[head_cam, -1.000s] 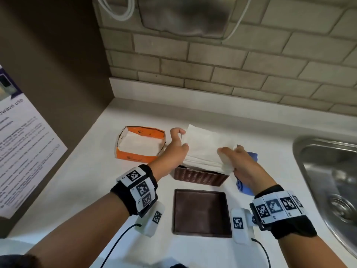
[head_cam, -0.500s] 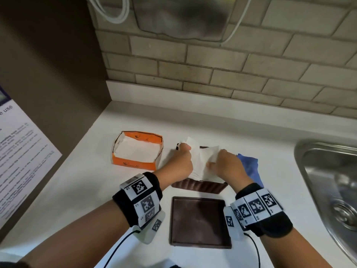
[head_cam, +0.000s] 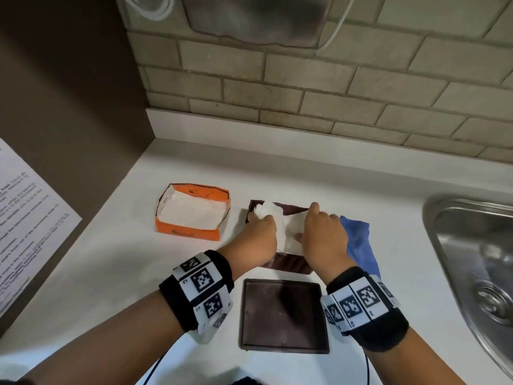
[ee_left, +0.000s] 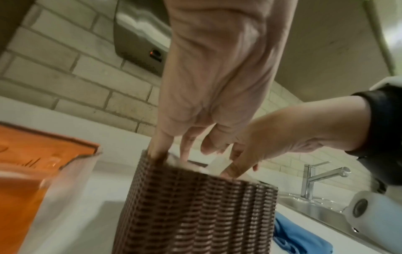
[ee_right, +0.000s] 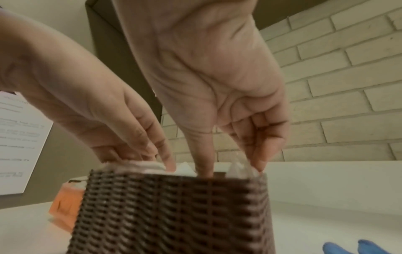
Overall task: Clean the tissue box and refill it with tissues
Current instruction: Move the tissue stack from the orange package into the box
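I see the brown woven tissue box [head_cam: 288, 263] standing on the white desk [head_cam: 172, 273], between the orange carton [head_cam: 191, 215] on its left and the blue cloth [head_cam: 358, 240] lying just beside its right wall. A stack of white tissues [head_cam: 288, 232] sits in the box's open top, bunched up at the far left corner. My left hand [head_cam: 258, 237] reaches down into the left part of the opening; its grip is loose, with straight fingers [ee_left: 161, 146] pushing down on the tissues just inside the wall. My right hand [head_cam: 322, 234] does the same on the right part, its grip also slack, its fingertips [ee_right: 202, 165] pressing the tissues below the rim. Neither hand closes around anything. The box's flat brown lid [head_cam: 283, 315] lies on the desk just in front of the box, between my wrists. The orange carton holds more white tissues. A steel sink [head_cam: 472, 259] is set into the desk well off to the right.
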{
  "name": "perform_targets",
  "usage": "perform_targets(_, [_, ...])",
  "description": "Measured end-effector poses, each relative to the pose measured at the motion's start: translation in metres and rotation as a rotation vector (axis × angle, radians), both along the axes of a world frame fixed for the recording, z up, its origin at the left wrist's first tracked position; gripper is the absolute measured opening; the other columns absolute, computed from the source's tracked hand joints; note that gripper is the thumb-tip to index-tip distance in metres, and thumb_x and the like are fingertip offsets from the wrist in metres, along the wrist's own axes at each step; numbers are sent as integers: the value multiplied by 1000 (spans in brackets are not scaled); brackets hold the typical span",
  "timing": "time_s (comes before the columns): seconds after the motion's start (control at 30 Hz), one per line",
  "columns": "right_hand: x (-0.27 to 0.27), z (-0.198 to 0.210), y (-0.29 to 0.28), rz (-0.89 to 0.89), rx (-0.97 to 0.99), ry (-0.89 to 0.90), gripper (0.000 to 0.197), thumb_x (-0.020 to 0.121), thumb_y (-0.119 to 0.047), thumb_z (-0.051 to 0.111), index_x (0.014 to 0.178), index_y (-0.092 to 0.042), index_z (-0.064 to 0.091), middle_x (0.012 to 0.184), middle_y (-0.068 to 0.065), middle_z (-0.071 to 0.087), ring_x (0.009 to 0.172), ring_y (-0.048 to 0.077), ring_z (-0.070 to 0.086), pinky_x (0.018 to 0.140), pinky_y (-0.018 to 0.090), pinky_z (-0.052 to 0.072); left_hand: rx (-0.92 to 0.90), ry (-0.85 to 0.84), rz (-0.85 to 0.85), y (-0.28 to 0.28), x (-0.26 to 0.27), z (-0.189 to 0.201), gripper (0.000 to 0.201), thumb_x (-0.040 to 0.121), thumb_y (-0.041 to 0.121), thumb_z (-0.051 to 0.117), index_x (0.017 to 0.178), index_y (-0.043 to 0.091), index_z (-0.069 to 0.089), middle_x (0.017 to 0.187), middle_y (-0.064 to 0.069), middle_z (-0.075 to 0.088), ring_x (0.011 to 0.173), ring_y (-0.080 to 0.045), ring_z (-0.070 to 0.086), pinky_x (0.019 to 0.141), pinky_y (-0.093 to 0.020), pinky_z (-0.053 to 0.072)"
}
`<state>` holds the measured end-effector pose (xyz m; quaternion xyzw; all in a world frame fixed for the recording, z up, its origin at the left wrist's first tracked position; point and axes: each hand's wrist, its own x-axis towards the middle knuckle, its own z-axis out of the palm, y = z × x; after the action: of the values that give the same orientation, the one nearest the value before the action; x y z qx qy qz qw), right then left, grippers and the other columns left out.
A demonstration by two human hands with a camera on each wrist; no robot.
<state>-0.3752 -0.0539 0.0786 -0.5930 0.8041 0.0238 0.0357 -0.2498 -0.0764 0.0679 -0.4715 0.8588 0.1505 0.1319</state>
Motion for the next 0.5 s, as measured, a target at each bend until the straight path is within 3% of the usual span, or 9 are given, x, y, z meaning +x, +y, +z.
perform_targets(0.03, [-3, 3, 2, 43, -31, 28, 55, 87, -28, 65, 128, -5, 37, 116, 12, 59, 110, 29, 52, 83, 32, 44, 53, 88, 110, -1, 2, 6, 28, 98, 2, 39, 121, 0, 54, 111, -23, 47, 82, -20, 37, 59, -16, 22])
perform_targets(0.07, [-6, 6, 4, 92, -66, 44, 58, 88, -28, 63, 133, -7, 34, 119, 12, 55, 110, 29, 50, 86, 33, 43, 12, 143, 122, 0, 4, 9, 32, 99, 7, 39, 129, 0, 49, 135, -22, 37, 92, -25, 44, 62, -13, 23])
perform_targets(0.1, [-7, 9, 4, 142, -94, 21, 59, 89, -25, 62, 137, -10, 33, 121, 12, 53, 111, 28, 49, 88, 33, 43, -52, 224, 150, 0, 4, 9, 34, 100, 9, 39, 132, 0, 46, 144, -21, 30, 109, -30, 46, 69, -12, 29])
perform_targets(0.13, [-8, 10, 4, 188, -98, -35, 60, 88, -21, 62, 140, -13, 33, 123, 11, 52, 111, 28, 50, 88, 33, 43, -37, 278, 166, 0, 4, 12, 35, 100, 7, 38, 133, 0, 45, 145, -22, 30, 123, -34, 42, 80, -18, 37])
perform_targets(0.2, [-9, 5, 0, 265, -28, -138, 66, 85, -14, 65, 143, -18, 33, 127, 11, 52, 113, 29, 54, 88, 33, 44, 80, 320, 205, 2, 1, 14, 40, 100, 5, 35, 139, 2, 41, 140, -24, 36, 131, -36, 37, 99, -35, 38])
perform_targets(0.33, [-5, -8, -7, 326, 162, -117, 79, 83, -2, 63, 149, -20, 24, 145, 8, 43, 126, 27, 50, 100, 31, 41, 203, 360, 259, 2, 2, 13, 46, 99, 6, 37, 145, 4, 31, 145, -24, 33, 133, -36, 36, 101, -38, 38])
perform_targets(0.43, [-4, -12, -11, 292, 256, -82, 75, 88, 2, 53, 150, -22, 18, 146, 9, 42, 127, 25, 50, 100, 29, 41, 234, 444, 286, 4, 8, 8, 43, 100, 10, 36, 143, 3, 35, 145, -24, 35, 131, -36, 40, 103, -38, 38])
perform_targets(0.5, [-3, -4, -11, 279, 289, -97, 75, 89, -5, 56, 150, -23, 17, 145, 9, 41, 127, 25, 49, 98, 30, 42, 199, 564, 292, 4, 15, 10, 41, 101, 11, 36, 141, 5, 41, 143, -21, 42, 121, -32, 51, 98, -33, 42])
